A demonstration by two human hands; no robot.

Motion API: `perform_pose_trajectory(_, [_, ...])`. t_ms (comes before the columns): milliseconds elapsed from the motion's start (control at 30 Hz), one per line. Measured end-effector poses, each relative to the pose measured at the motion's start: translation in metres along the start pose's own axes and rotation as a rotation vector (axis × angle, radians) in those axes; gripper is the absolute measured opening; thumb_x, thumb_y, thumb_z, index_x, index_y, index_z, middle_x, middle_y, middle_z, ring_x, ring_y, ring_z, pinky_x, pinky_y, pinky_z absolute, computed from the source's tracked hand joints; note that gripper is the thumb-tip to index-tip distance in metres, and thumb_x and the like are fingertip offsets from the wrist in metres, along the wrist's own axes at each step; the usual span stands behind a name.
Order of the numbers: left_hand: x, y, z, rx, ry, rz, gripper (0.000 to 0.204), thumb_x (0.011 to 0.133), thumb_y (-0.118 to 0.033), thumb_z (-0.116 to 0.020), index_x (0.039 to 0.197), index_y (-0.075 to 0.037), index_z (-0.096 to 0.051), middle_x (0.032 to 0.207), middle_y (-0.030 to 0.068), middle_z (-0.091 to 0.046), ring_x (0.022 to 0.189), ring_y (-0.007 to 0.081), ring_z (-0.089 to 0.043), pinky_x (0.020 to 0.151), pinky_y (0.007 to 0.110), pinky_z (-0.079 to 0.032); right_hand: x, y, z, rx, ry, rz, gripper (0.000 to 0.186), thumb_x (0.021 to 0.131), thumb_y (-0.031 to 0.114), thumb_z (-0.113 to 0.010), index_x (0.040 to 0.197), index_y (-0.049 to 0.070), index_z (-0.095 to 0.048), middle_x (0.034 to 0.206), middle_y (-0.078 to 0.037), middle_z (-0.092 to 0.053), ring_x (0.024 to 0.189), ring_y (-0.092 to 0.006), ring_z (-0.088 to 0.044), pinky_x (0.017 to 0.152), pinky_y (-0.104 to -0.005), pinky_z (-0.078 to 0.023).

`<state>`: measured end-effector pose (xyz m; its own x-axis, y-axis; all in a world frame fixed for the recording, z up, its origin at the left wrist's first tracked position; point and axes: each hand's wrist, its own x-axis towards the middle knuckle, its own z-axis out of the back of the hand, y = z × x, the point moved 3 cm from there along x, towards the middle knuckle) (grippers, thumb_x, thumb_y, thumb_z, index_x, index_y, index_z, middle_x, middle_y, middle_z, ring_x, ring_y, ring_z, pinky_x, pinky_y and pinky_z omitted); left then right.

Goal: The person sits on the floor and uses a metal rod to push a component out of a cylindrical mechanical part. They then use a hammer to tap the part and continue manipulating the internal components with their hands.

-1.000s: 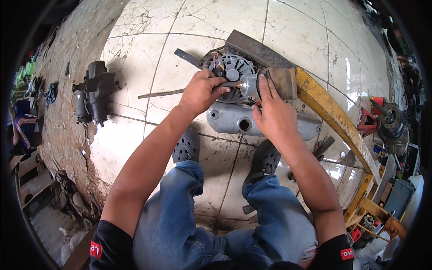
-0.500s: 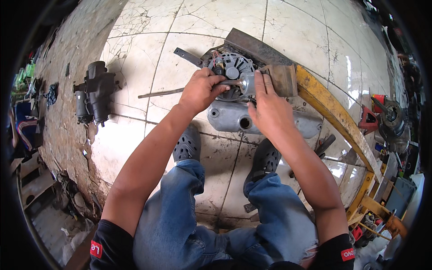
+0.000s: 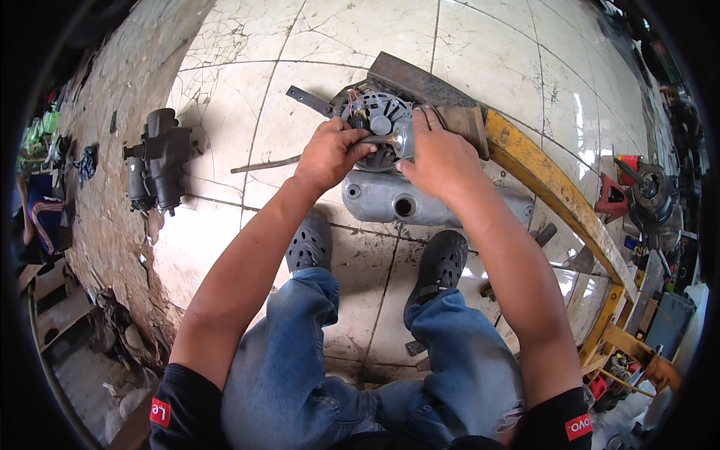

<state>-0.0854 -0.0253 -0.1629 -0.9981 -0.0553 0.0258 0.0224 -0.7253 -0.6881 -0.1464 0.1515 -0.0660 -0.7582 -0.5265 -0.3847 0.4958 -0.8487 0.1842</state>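
Note:
My left hand (image 3: 330,154) is closed in a pinch round a thin dark metal rod (image 3: 266,164), whose long end sticks out to the left. Past the fingertips, the rod meets a silver cylindrical part (image 3: 405,141). My right hand (image 3: 442,154) lies over that cylinder, fingers on its far side and thumb on its near side, covering most of it. Just beyond the hands sits an alternator (image 3: 382,124) with a slotted grey housing, partly hidden by them. Nearer to me, a silver valve cover (image 3: 367,208) with a round hole lies on the tiles.
A yellow steel beam (image 3: 547,161) curves down the right side. Behind the alternator lies a rusty steel channel (image 3: 420,81), with a brown metal piece (image 3: 466,127) beside my right hand. A dark cast housing (image 3: 159,161) stands at left. My clogs (image 3: 442,262) flank the workspace.
My right hand has shifted slightly left along the silver cylinder, its fingers now more bent over it. The left hand keeps its pinch on the rod, nearly unmoved.

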Motion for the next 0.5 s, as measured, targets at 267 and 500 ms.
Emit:
perform_pose_trajectory(267, [0.000, -0.006, 0.003, 0.034, -0.008, -0.044, 0.033, 0.084, -0.034, -0.074, 0.107, -0.011, -0.073, 0.093, 0.0121, -0.059, 0.093, 0.0321, -0.057, 0.085, 0.039, -0.049, -0.004, -0.005, -0.008, 0.114, -0.125, 0.124, 0.081, 0.086, 0.036, -0.070, 0.143, -0.008, -0.032, 0.147, -0.027, -0.040, 0.115, -0.0401, -0.060, 0.096, -0.0448, -0.051])
perform_pose_trajectory(500, [-0.003, -0.004, 0.001, 0.038, -0.015, -0.019, 0.031, 0.084, -0.034, -0.074, 0.107, -0.013, -0.074, 0.095, 0.0115, -0.060, 0.094, 0.0319, -0.057, 0.085, 0.040, -0.049, -0.003, -0.013, -0.013, 0.142, -0.086, 0.071, 0.080, 0.086, 0.038, -0.067, 0.143, -0.007, -0.034, 0.151, -0.027, -0.034, 0.117, -0.0435, -0.057, 0.098, -0.0461, -0.049])
